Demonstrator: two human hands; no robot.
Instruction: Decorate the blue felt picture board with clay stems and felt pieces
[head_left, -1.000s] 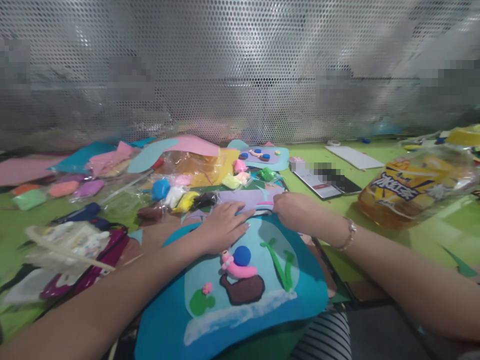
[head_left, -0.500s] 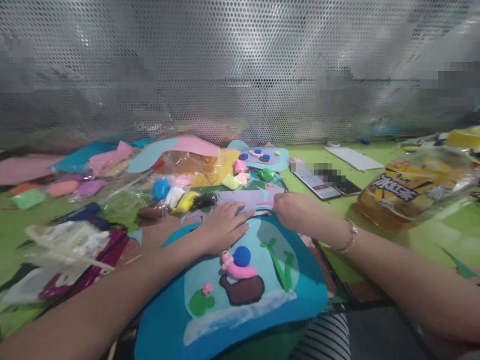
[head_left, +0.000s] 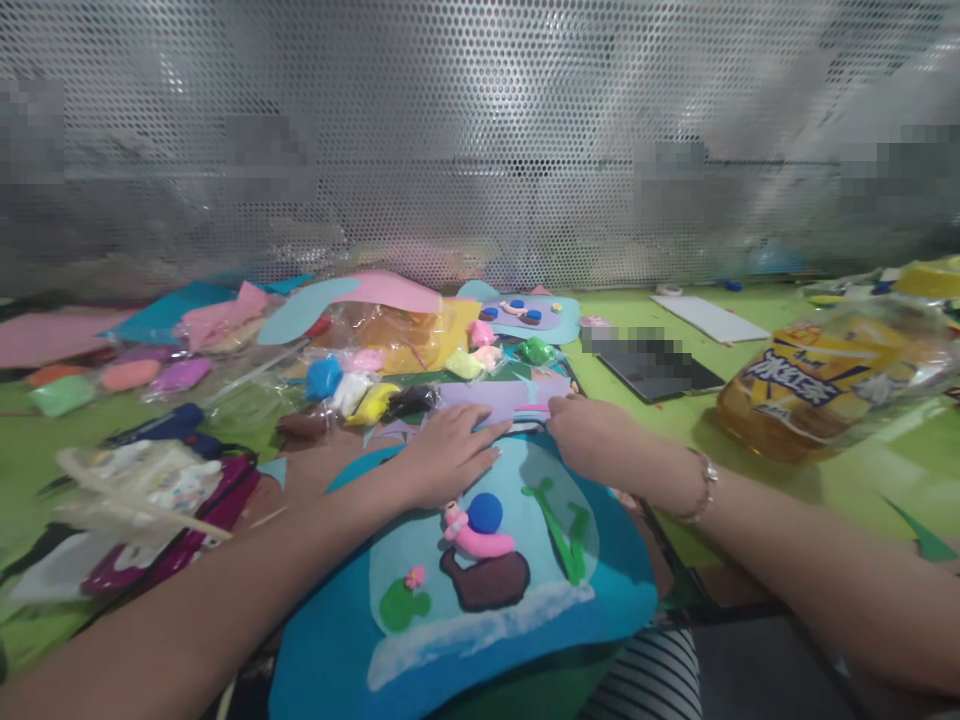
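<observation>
Perforated panel [head_left: 480, 120]: a grey, metallic-looking sheet full of small holes is filling the whole upper view.
Seam [head_left: 450, 160]: a faint horizontal line is running across it.
Glare [head_left: 495, 95]: white light is gleaming near the middle, with a smaller glint showing at left.
Blurred colours [head_left: 420, 250]: soft pinks and greens are showing low down, whether through or mirrored being unclear.
Green tabletop [head_left: 862, 480]: it is stretching back toward the panel.
Dark grey area [head_left: 765, 660]: it is lying at lower right, too dim for naming.
</observation>
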